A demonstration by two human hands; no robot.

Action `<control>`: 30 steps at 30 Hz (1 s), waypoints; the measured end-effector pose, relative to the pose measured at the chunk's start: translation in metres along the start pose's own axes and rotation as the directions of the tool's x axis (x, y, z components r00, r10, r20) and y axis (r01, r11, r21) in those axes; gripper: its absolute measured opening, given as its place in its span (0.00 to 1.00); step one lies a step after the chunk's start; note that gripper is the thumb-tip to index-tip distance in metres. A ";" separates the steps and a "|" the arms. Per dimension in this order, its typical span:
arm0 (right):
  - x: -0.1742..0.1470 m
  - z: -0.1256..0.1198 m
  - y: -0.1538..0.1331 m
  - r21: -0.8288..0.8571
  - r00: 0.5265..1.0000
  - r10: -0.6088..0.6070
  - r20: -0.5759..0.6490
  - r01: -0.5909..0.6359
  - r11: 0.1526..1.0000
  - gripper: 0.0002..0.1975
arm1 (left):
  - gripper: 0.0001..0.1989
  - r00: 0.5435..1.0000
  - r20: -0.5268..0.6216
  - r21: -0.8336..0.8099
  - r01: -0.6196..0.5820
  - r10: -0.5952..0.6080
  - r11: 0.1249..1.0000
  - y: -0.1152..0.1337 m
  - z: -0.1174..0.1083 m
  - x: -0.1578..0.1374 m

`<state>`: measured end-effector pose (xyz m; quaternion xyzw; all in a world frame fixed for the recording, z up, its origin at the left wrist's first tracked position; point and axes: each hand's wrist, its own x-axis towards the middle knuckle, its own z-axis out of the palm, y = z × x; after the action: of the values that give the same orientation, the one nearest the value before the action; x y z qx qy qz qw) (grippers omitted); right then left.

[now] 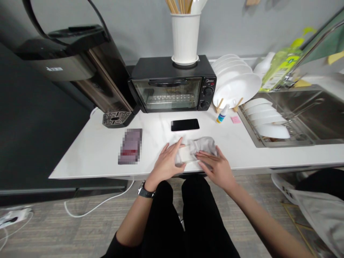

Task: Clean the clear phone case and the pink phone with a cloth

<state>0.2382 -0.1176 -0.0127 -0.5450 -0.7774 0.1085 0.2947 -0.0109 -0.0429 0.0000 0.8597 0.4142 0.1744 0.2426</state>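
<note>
A pale cream, flat rectangular block (pixel 185 154) is held near the front edge of the white marbled counter (pixel 94 154), its left end grasped between thumb and fingers of the left hand (pixel 167 160). Its right part is covered by a crumpled light-grey cloth (pixel 202 144); the middle is left bare, so coverage is probably partial. The cloth is touched by the right hand (pixel 217 167); whether it is pinched can't be told. Underside and right end are hidden.

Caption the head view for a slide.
Left hand and right hand on a pale cloth bundle, a phone and black toaster oven beyond.
</note>
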 end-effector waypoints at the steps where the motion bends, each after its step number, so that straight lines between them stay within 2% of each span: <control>1: 0.000 -0.004 0.008 -0.028 0.999 0.038 -0.028 -0.039 0.999 0.14 | 0.55 1.000 -0.002 -0.006 0.005 -0.005 1.000 0.001 0.000 0.000; 3: 0.004 -0.002 0.011 -0.085 0.994 0.089 -0.069 -0.094 0.992 0.15 | 0.55 1.000 -0.002 -0.017 0.010 -0.010 1.000 0.002 -0.001 0.000; 5: 0.012 0.011 -0.002 -0.112 0.994 0.084 -0.070 -0.092 0.989 0.19 | 0.55 1.000 0.002 -0.027 0.008 -0.008 1.000 0.001 -0.001 0.000; 7: 0.022 0.029 -0.025 -0.082 0.999 0.019 -0.032 -0.022 0.996 0.24 | 0.55 1.000 0.020 -0.037 0.003 -0.003 0.999 -0.002 -0.002 -0.001; 9: 0.028 0.043 -0.048 -0.007 0.998 -0.055 0.021 0.055 0.998 0.24 | 0.56 0.999 0.044 -0.041 0.007 -0.005 0.999 -0.004 -0.003 -0.001; 11: 0.027 0.045 -0.058 0.052 0.995 -0.087 0.047 0.085 0.995 0.22 | 0.56 0.999 0.048 -0.035 0.014 -0.012 0.999 -0.006 -0.003 -0.002; 13: 0.019 0.036 -0.050 0.083 0.995 -0.086 0.056 0.081 0.993 0.18 | 0.56 1.000 0.024 -0.026 0.015 -0.015 1.000 -0.005 -0.003 -0.002; 15: 0.007 0.020 -0.031 0.072 0.998 -0.051 0.045 0.048 0.996 0.15 | 0.55 1.000 0.003 -0.021 0.003 -0.003 1.000 -0.003 -0.003 -0.002; 18: -0.001 -0.001 0.001 -0.015 0.999 0.046 -0.014 -0.046 0.999 0.14 | 0.55 1.000 0.002 -0.015 -0.004 0.004 1.000 0.000 -0.003 -0.002; 20: 0.003 -0.003 0.010 -0.075 0.995 0.091 -0.051 -0.095 0.993 0.15 | 0.55 1.000 0.013 -0.014 -0.001 0.001 1.000 0.000 -0.003 -0.002; 23: 0.016 0.013 -0.006 -0.113 0.996 0.075 -0.051 -0.081 0.990 0.20 | 0.55 1.000 0.018 -0.022 0.001 0.000 1.000 -0.001 -0.004 -0.001; 27: 0.025 0.039 -0.046 0.010 0.997 -0.072 0.041 0.072 0.997 0.23 | 0.56 0.998 0.052 -0.030 0.021 -0.020 0.999 -0.005 -0.004 -0.001; 30: 0.015 0.034 -0.050 0.078 0.994 -0.089 0.064 0.084 0.993 0.20 | 0.56 0.999 0.043 -0.003 0.024 -0.024 1.000 -0.006 -0.004 -0.001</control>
<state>0.1754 -0.1180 -0.0106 -0.4953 -0.8052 0.1433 0.2929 -0.0175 -0.0396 -0.0005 0.8579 0.4188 0.1538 0.2549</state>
